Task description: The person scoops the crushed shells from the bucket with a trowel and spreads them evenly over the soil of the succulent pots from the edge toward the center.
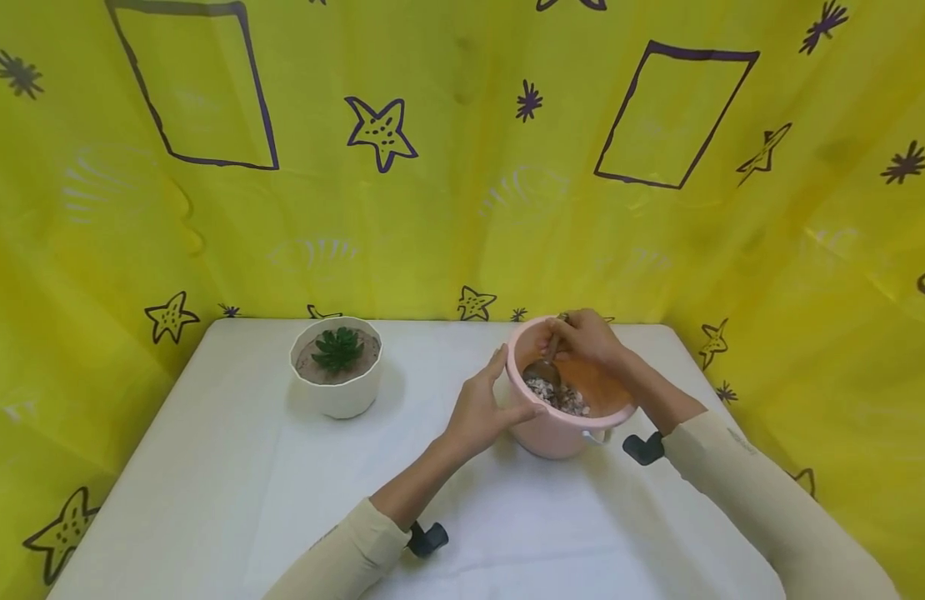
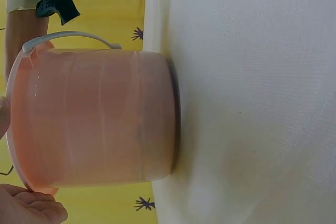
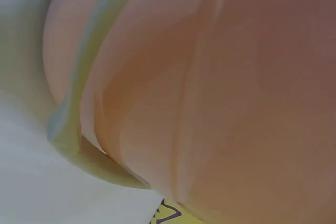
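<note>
A pink plastic bucket (image 1: 548, 439) stands on the white-covered table, its handle (image 2: 73, 34) hanging down at the side. My left hand (image 1: 479, 410) grips the bucket's rim on the left, thumb towards the front. In the left wrist view, curled fingers (image 2: 34, 206) meet the rim. Inside the bucket lie small pale and dark stones (image 1: 569, 402). My right hand (image 1: 588, 335) reaches over the rim and holds a metal spoon (image 1: 545, 369) by its handle, its bowl down at the stones. The right wrist view shows only the bucket's outer wall (image 3: 226, 103) and handle (image 3: 79, 87), not the hand.
A white pot (image 1: 346, 396) with soil and a green succulent (image 1: 337, 348) stands at the table's back left. The white table (image 1: 342, 508) ends at a yellow curtain (image 1: 447, 225) with dark star drawings, which hangs behind and along both sides.
</note>
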A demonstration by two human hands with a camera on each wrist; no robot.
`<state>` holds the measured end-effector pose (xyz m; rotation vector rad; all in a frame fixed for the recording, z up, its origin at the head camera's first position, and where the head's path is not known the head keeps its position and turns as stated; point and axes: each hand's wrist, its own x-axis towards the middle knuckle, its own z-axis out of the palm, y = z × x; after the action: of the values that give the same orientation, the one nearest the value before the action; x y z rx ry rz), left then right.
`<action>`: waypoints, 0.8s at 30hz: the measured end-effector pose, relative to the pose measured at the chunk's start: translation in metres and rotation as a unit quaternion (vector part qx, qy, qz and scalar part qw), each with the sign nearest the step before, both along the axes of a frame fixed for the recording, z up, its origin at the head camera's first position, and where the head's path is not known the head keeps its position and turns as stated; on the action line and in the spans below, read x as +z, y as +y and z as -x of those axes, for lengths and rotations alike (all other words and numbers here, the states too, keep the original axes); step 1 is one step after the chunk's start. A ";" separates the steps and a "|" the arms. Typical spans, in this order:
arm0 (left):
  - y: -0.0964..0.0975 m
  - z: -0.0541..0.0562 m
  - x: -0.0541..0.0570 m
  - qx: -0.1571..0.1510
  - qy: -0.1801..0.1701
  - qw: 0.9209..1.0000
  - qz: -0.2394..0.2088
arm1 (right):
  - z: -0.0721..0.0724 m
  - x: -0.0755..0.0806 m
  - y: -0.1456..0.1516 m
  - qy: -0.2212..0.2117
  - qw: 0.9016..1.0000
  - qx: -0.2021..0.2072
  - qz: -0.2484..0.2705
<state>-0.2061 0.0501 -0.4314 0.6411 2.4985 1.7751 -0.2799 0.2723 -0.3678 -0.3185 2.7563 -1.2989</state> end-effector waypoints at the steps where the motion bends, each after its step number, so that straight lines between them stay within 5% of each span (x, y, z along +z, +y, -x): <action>1: 0.000 0.000 0.000 0.000 0.000 1.000 0.000 | 0.001 0.000 0.000 -0.007 1.000 0.010 0.002; 15: 0.000 0.001 0.002 0.008 -0.001 1.000 0.000 | 0.004 0.005 0.001 -0.050 0.997 0.051 0.006; 24: 0.000 0.000 0.002 0.002 -0.001 1.000 -0.007 | 0.001 -0.011 0.014 -0.134 0.989 0.054 0.017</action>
<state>-0.2056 0.0503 -0.4295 0.6339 2.4911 1.7948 -0.2813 0.2859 -0.3789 -0.2691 2.4627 -1.2620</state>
